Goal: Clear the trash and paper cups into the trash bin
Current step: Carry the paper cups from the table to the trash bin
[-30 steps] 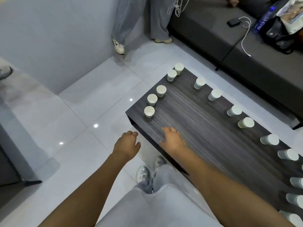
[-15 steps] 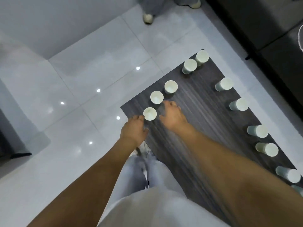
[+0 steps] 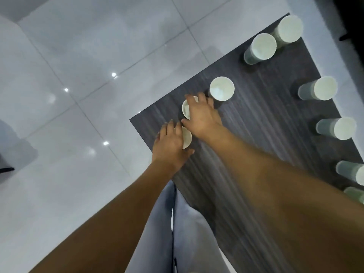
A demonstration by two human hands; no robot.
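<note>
Two bare hands reach over the near corner of a dark grey wood-grain tabletop [image 3: 266,138], each coming down on a small white paper cup. The left hand [image 3: 170,145] curls its fingers over the nearest white paper cup [image 3: 187,137], which stands right at the corner of the tabletop. The right hand [image 3: 201,115] covers the second white paper cup [image 3: 186,110] just beyond it, fingers bent around the rim. Both hands appear to be closing on their cups, though motion blur hides whether either cup is firmly held yet.

To do this step well, each hand would likely need a light grip around the cup's wall rather than its mouth, since thin paper crushes easily, and the corner cup could tip off the edge if nudged.

A third white paper cup [image 3: 222,88] stands upright just past the right hand's fingertips. More white paper cups line the far side: two close together at the far corner [image 3: 263,47], [image 3: 290,29], and others down the right edge [image 3: 325,88], [image 3: 343,128]. Every mouth that can be seen looks pale and empty; no liquid is visible, though blur makes this uncertain. No trash bin is in view.
</note>
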